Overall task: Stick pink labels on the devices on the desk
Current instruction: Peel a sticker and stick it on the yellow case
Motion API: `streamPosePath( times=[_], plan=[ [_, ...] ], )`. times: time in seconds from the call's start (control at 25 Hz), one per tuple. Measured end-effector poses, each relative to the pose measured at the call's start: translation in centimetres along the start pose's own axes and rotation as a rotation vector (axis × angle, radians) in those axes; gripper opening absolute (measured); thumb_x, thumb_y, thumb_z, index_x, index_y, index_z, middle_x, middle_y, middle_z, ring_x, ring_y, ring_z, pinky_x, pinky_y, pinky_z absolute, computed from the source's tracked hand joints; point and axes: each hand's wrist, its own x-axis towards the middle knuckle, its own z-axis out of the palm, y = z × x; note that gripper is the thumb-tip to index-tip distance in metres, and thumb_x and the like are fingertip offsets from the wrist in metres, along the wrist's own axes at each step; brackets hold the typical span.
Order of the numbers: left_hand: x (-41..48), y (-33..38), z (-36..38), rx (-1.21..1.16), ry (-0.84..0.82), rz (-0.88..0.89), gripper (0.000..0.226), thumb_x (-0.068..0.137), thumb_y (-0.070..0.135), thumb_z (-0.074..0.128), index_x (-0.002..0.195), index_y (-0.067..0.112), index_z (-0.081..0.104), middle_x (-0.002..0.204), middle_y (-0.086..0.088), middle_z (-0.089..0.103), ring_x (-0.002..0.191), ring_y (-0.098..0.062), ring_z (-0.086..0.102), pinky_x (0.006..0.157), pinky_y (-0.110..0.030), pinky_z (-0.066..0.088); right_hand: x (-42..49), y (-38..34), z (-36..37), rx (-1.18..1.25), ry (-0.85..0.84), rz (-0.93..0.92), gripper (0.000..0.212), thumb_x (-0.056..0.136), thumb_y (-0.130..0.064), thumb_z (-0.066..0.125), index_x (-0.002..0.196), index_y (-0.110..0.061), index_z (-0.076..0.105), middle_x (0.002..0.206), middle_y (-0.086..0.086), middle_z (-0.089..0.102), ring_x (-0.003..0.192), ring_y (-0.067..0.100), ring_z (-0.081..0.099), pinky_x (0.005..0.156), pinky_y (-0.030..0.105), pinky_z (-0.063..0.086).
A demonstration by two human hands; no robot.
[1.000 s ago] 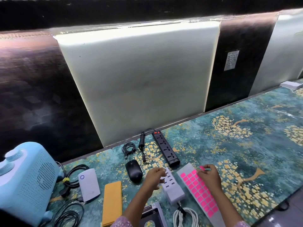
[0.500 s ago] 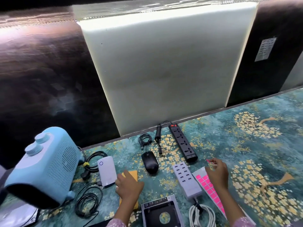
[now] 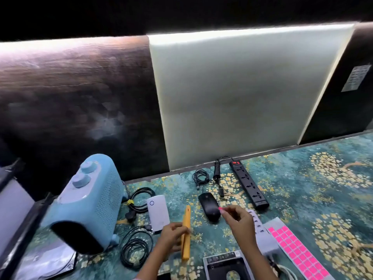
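The pink label [image 3: 220, 208], a small bright tab, is pinched in the narrow grip of the right hand [image 3: 239, 221] at the right edge of the mouse [image 3: 209, 207]. The orange device [image 3: 187, 218] stands tipped on one long edge, long axis pointing away from the person, held in the grip of the left hand [image 3: 173, 236]. The label sheet [image 3: 298, 251] lies on the worktop [image 3: 302, 188] at right.
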Motion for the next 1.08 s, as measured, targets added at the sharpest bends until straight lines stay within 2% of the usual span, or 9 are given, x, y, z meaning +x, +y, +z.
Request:
streamPosePath(
  times=[0.08, 0.2, 0.32, 0.44, 0.6, 0.76, 0.88, 0.96, 1.08],
  plan=[
    [-0.5, 0.0, -1.1, -0.426, -0.172, -0.034, 0.061, 0.039, 0.022, 0.062, 0.095, -0.003, 0.056, 0.08, -0.018, 0.059, 0.065, -0.03, 0.058, 0.065, -0.034, 0.048, -0.7, -1.4, 2.2, 0.072, -0.077, -0.015, 0.019, 0.074, -0.002, 0.07, 0.067, -0.02, 0.07, 0.057, -0.001, 0.068, 0.059, 0.014, 0.062, 0.056, 0.025, 0.052],
    [-1.5, 1.1, -2.7, -0.619, -0.271, 0.034, 0.044, 0.085, 0.032, 0.041, 0.091, -0.005, 0.065, 0.074, -0.021, 0.071, 0.058, -0.034, 0.067, 0.063, -0.038, 0.052, -1.9, -3.0, 5.7, 0.029, -0.254, -0.021, 0.017, 0.072, -0.005, 0.073, 0.065, -0.021, 0.073, 0.053, -0.005, 0.067, 0.054, 0.008, 0.059, 0.051, 0.018, 0.048],
    [-1.1, 1.1, -4.2, -0.623, -0.3, 0.062, 0.077, 0.09, 0.059, 0.019, 0.087, 0.002, 0.071, 0.073, -0.017, 0.073, 0.061, -0.029, 0.069, 0.067, -0.038, 0.052, -3.2, -3.4, 8.9, -0.109, -0.344, -0.002, 0.021, 0.067, -0.01, 0.077, 0.06, -0.029, 0.071, 0.058, -0.008, 0.066, 0.054, 0.001, 0.06, 0.051, 0.014, 0.046],
    [-0.5, 0.1, -5.3, -0.616, -0.31, 0.071, 0.079, 0.089, 0.062, 0.015, 0.097, 0.001, 0.065, 0.077, -0.016, 0.073, 0.068, -0.029, 0.068, 0.07, -0.038, 0.051, -4.1, -3.5, 10.6, -0.237, -0.329, -0.041, 0.028, 0.066, -0.013, 0.077, 0.055, -0.036, 0.065, 0.054, -0.01, 0.063, 0.05, -0.003, 0.057, 0.048, 0.007, 0.042],
    [-0.9, -0.8, -5.5, -0.621, -0.36, 0.062, 0.076, 0.09, 0.06, 0.016, 0.097, 0.003, 0.065, 0.08, -0.017, 0.074, 0.069, -0.03, 0.07, 0.073, -0.041, 0.05, -5.3, -4.1, 11.3, -0.355, -0.304, -0.052, 0.025, 0.063, -0.016, 0.078, 0.056, -0.033, 0.061, 0.057, -0.01, 0.061, 0.054, 0.002, 0.056, 0.052, 0.012, 0.042],
    [-1.2, -0.6, -5.1, -0.55, -0.379, 0.038, 0.073, 0.089, 0.06, 0.018, 0.099, 0.005, 0.065, 0.074, -0.016, 0.073, 0.062, -0.029, 0.067, 0.066, -0.037, 0.051, -5.1, -4.0, 9.9, -0.343, -0.132, -0.075, 0.026, 0.062, -0.019, 0.08, 0.078, -0.024, 0.06, 0.077, -0.004, 0.062, 0.068, 0.014, 0.057, 0.056, 0.016, 0.041],
    [-1.4, -0.2, -4.8, -0.53, -0.391, 0.046, 0.073, 0.089, 0.059, 0.019, 0.108, 0.004, 0.063, 0.076, -0.016, 0.074, 0.064, -0.03, 0.068, 0.068, -0.039, 0.05, -5.2, -3.9, 9.5, -0.268, -0.18, 0.021, 0.045, 0.064, -0.026, 0.08, 0.101, -0.025, 0.055, 0.089, -0.003, 0.058, 0.072, 0.012, 0.055, 0.056, 0.016, 0.041],
    [-1.5, -0.1, -4.5, -0.52, -0.404, 0.045, 0.072, 0.09, 0.059, 0.017, 0.102, 0.007, 0.065, 0.08, -0.016, 0.075, 0.069, -0.031, 0.069, 0.071, -0.041, 0.05, -5.3, -3.5, 9.6, -0.28, -0.189, 0.041, 0.055, 0.062, -0.027, 0.082, 0.11, -0.022, 0.055, 0.09, -0.001, 0.059, 0.07, 0.007, 0.053, 0.055, 0.016, 0.04],
    [-1.6, -0.2, -4.1, -0.523, -0.384, 0.036, 0.071, 0.09, 0.06, 0.017, 0.102, 0.009, 0.065, 0.089, -0.017, 0.074, 0.082, -0.035, 0.064, 0.076, -0.043, 0.05, -4.9, -3.0, 9.4, -0.301, -0.19, 0.027, 0.056, 0.062, -0.022, 0.081, 0.113, -0.017, 0.061, 0.079, -0.001, 0.063, 0.062, 0.002, 0.052, 0.052, 0.015, 0.037]
  ],
)
